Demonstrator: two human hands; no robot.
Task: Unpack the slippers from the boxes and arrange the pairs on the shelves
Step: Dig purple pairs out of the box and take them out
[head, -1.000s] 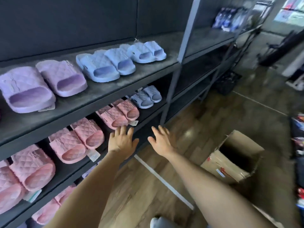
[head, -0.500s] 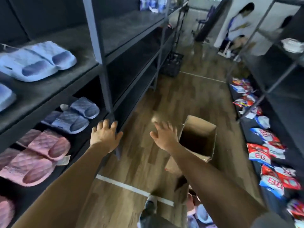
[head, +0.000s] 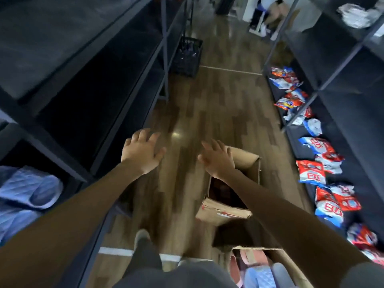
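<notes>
An open box point(head: 224, 210) stands on the floor point(head: 207, 113) between left shelves point(head: 72, 65) and right shelves point(head: 342, 59); nearer, a second box point(head: 288, 265) holds slippers point(head: 257, 275). Packets point(head: 311, 171) lie low on the right shelves; a crate point(head: 188, 57) sits far left.

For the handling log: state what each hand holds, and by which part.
Nothing is held. The left hand and the right hand are both empty, fingers spread, the right above the open cardboard box.

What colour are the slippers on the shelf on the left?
The slippers are light blue with a quilted pattern, best seen in the head view.

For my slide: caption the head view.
Left hand and right hand, both empty, extend near a cardboard box on the floor.
</notes>
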